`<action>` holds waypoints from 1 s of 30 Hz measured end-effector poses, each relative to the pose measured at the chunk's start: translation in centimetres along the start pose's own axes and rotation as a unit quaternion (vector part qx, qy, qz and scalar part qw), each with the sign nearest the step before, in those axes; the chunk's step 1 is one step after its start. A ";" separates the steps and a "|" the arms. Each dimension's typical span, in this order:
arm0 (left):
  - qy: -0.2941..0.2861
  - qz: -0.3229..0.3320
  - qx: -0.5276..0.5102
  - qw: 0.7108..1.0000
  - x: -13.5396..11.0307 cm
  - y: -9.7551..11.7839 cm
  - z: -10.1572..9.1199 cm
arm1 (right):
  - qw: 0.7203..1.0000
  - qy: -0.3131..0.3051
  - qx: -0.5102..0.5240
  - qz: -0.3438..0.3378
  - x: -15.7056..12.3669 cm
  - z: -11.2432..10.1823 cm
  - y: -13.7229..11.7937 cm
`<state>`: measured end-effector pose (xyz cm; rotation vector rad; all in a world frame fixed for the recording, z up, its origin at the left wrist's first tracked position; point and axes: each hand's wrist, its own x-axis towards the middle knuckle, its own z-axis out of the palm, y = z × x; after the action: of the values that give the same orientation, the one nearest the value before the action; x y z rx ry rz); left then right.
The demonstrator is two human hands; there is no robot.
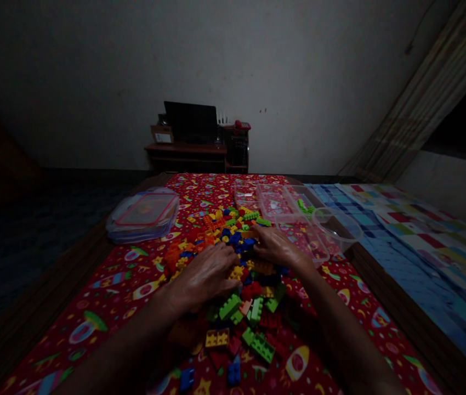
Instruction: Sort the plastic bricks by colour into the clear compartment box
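Note:
A loose pile of toy building bricks in several colours lies on a red patterned cloth (113, 307). My left hand (208, 274) rests over the near left side of the pile, thumb apart from its bent fingers, and its fingertips are partly hidden among the bricks. On the right of the pile, my right hand (276, 245) reaches in with fingers apart, beside a blue brick (248, 244); I see nothing held in it. Nearer to me lie a green brick (262, 348), a yellow brick (217, 338) and a blue brick (233, 374).
Clear plastic containers (272, 200) stand behind the pile to the right, one with green bricks (306, 207) inside. A round clear tub (337, 225) is beside them. Stacked lids (145, 214) lie at the left edge. A desk with a monitor (191, 122) stands by the wall.

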<state>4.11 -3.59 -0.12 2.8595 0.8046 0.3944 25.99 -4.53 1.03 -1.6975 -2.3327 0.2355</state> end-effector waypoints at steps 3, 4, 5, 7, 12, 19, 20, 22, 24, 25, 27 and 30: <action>0.038 -0.061 -0.118 0.990 0.8 -0.7 -0.7 | 0.999 0.023 0.038 0.007 0.3 -0.3 0.4; 0.049 -0.093 -0.161 0.981 1.0 -0.9 -0.9 | 0.998 0.031 0.052 0.004 0.5 -0.3 0.5; 0.055 -0.124 -0.204 0.969 1.3 -1.2 -1.0 | 0.997 0.038 0.066 0.001 0.6 -0.1 0.7; 0.062 -0.169 -0.288 0.940 1.7 -1.7 -1.2 | 0.995 0.048 0.092 -0.004 1.0 0.2 0.9; 0.089 -0.174 -0.346 0.918 2.0 -2.8 -1.6 | 0.987 0.015 0.157 -0.011 1.3 0.3 0.8; 0.121 -0.184 -0.319 0.922 2.0 -2.7 -1.4 | 0.961 -0.032 0.273 -0.039 1.3 0.1 1.0; 0.124 -0.188 -0.317 0.921 2.1 -2.6 -1.4 | 0.962 -0.028 0.268 -0.044 1.3 0.1 1.0; 0.134 -0.189 -0.317 0.920 2.1 -2.6 -1.3 | 0.966 -0.017 0.254 -0.049 1.2 0.1 0.8; 0.148 -0.188 -0.315 0.918 2.1 -2.6 -1.3 | 0.970 -0.019 0.238 -0.043 1.3 0.1 0.6; 0.153 -0.190 -0.313 0.918 2.2 -2.6 -1.3 | 0.972 -0.025 0.230 -0.039 1.3 0.2 0.5; 0.157 -0.195 -0.308 0.918 2.2 -2.6 -1.2 | 0.976 -0.030 0.213 -0.032 1.3 0.4 0.2; 0.163 -0.196 -0.315 0.914 2.4 -2.8 -1.0 | 0.984 0.002 0.174 -0.031 1.3 0.9 -0.1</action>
<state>4.42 0.08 0.74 2.0057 1.0428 0.8950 25.27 -3.28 0.28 -1.4519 -2.1800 0.5886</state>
